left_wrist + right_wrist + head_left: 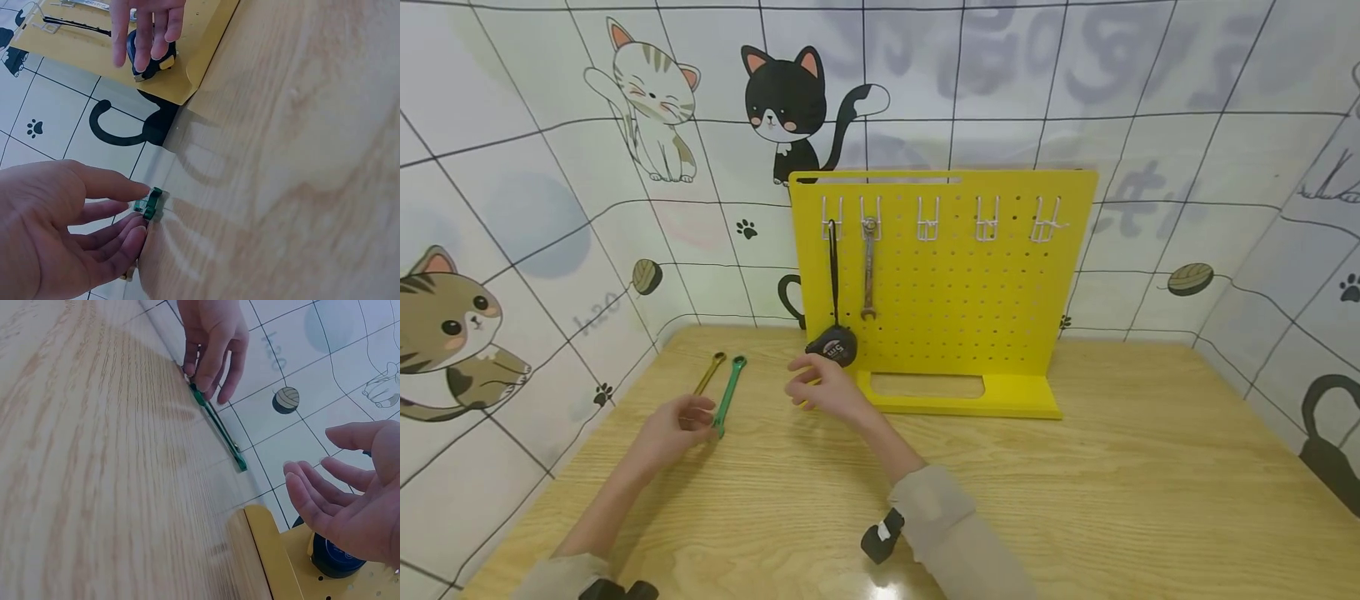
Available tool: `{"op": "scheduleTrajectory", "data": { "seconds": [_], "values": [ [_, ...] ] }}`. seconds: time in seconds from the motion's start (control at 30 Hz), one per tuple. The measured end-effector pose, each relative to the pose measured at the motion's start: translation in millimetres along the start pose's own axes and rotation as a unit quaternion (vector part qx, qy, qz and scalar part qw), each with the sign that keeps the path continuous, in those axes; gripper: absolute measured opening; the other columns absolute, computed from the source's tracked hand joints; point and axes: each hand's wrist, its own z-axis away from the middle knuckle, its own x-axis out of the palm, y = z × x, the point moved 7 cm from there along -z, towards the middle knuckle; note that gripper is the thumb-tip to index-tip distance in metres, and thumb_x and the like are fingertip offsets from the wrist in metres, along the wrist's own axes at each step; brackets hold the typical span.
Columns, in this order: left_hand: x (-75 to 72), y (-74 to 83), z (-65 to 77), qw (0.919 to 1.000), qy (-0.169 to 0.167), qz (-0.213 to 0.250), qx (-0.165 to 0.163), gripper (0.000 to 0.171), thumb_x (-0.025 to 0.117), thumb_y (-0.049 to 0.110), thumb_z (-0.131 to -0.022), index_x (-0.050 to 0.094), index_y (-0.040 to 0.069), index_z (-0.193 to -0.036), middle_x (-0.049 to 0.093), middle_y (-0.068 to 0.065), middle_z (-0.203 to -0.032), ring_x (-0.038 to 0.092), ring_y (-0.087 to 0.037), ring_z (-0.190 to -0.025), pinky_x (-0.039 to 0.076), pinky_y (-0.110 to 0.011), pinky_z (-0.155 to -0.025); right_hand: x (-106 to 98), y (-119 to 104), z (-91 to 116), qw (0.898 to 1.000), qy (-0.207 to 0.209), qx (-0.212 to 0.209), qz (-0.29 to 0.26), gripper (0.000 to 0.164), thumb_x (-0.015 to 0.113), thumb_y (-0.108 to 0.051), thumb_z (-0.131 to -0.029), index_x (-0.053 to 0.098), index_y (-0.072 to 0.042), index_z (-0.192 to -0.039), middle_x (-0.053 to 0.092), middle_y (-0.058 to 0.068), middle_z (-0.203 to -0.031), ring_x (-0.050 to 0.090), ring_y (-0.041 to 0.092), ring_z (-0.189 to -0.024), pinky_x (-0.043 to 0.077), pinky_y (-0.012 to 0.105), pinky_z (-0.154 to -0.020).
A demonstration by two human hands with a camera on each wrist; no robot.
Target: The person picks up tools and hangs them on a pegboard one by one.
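My left hand has its fingertips right at the near end of a green combination wrench lying on the table. In the left wrist view, thumb and fingers stand on either side of that wrench end, with space between them. A yellow-gold wrench lies just left of it, partly hidden by the hand. My right hand, fingers loosely bent and holding nothing, is just in front of a black tape measure. The tape measure hangs by its strap from the leftmost hook of a yellow pegboard.
A metal combination wrench hangs from the second hook. Three more wire hooks line the board to the right and hold nothing. The board stands on its base on the wooden table. Cat-printed cloth surrounds the table.
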Motion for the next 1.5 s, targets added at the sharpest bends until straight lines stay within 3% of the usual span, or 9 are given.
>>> {"op": "scheduleTrajectory", "data": {
  "seconds": [0.37, 0.67, 0.8, 0.93, 1.03, 1.2, 1.33, 1.5],
  "values": [
    [-2.9, -9.7, -2.9, 0.9959, 0.042, -0.05, -0.063, 0.034, 0.077, 0.008, -0.084, 0.065, -0.012, -0.109, 0.072, -0.018, -0.096, 0.068, -0.032, -0.089, 0.056, -0.035, -0.07, 12.1, 2.1, -5.8, 1.0, -0.008, 0.003, -0.005, 0.035, 0.066, -0.011, -0.096, 0.06, 0.0, -0.129, 0.068, 0.019, -0.108, 0.067, 0.046, -0.1, 0.058, 0.047, -0.084],
    [-4.3, -11.8, -0.7, 0.9936, 0.052, -0.036, -0.094, 0.035, 0.074, 0.011, -0.081, 0.068, -0.011, -0.107, 0.074, -0.017, -0.093, 0.069, -0.023, -0.079, 0.054, -0.03, -0.065, 23.9, 8.9, -10.5, 0.999, -0.015, 0.035, -0.013, 0.037, 0.065, -0.012, -0.097, 0.058, 0.001, -0.131, 0.069, 0.017, -0.106, 0.068, 0.043, -0.098, 0.058, 0.044, -0.084],
    [0.3, -11.3, -0.6, 0.994, 0.021, 0.002, -0.107, 0.038, 0.073, 0.013, -0.084, 0.068, -0.012, -0.112, 0.073, -0.015, -0.095, 0.069, -0.021, -0.079, 0.054, -0.031, -0.07, 31.2, 14.3, -13.3, 0.998, -0.02, 0.051, -0.021, 0.037, 0.065, -0.01, -0.097, 0.056, 0.003, -0.131, 0.068, 0.02, -0.107, 0.068, 0.042, -0.097, 0.058, 0.045, -0.084],
    [7.8, -11.2, -1.5, 0.9915, -0.013, 0.053, -0.119, 0.041, 0.072, 0.013, -0.087, 0.065, -0.014, -0.118, 0.072, -0.016, -0.102, 0.07, -0.02, -0.085, 0.055, -0.03, -0.076, 37.7, 18.7, -17.2, 0.997, -0.017, 0.065, -0.047, 0.038, 0.064, -0.006, -0.097, 0.055, 0.007, -0.131, 0.067, 0.014, -0.102, 0.07, 0.042, -0.096, 0.058, 0.046, -0.084],
    [12.5, -9.0, -1.8, 0.9881, -0.031, 0.099, -0.114, 0.041, 0.07, 0.009, -0.088, 0.063, -0.016, -0.12, 0.071, -0.016, -0.106, 0.07, -0.019, -0.088, 0.057, -0.03, -0.078, 41.7, 21.2, -20.1, 0.996, -0.013, 0.071, -0.059, 0.039, 0.063, -0.003, -0.095, 0.054, 0.01, -0.131, 0.066, 0.014, -0.1, 0.071, 0.041, -0.096, 0.058, 0.045, -0.084],
    [20.9, -4.4, -1.2, 0.9804, -0.074, 0.158, -0.092, 0.043, 0.069, 0.006, -0.09, 0.059, -0.021, -0.122, 0.073, -0.013, -0.1, 0.069, -0.016, -0.087, 0.057, -0.029, -0.078, 49.0, 27.3, -23.6, 0.992, -0.005, 0.094, -0.078, 0.042, 0.063, 0.003, -0.093, 0.052, 0.015, -0.131, 0.07, 0.024, -0.101, 0.072, 0.04, -0.095, 0.059, 0.039, -0.081],
    [28.5, -0.3, -0.7, 0.9692, -0.131, 0.197, -0.069, 0.047, 0.067, 0.007, -0.094, 0.052, -0.024, -0.126, 0.073, -0.012, -0.097, 0.07, -0.016, -0.087, 0.058, -0.03, -0.079, 54.2, 32.1, -24.5, 0.989, 0.0, 0.116, -0.092, 0.037, 0.063, 0.006, -0.093, 0.052, 0.017, -0.127, 0.071, 0.029, -0.098, 0.072, 0.04, -0.094, 0.06, 0.037, -0.079],
    [38.5, 7.3, 2.4, 0.9422, -0.214, 0.254, -0.043, 0.045, 0.062, 0.004, -0.096, 0.046, -0.025, -0.127, 0.072, -0.016, -0.102, 0.071, -0.02, -0.093, 0.058, -0.033, -0.086, 56.3, 33.1, -24.1, 0.989, 0.008, 0.119, -0.085, 0.018, 0.062, 0.007, -0.094, 0.061, 0.019, -0.107, 0.071, 0.03, -0.095, 0.072, 0.039, -0.095, 0.06, 0.035, -0.079]
  ]
}}
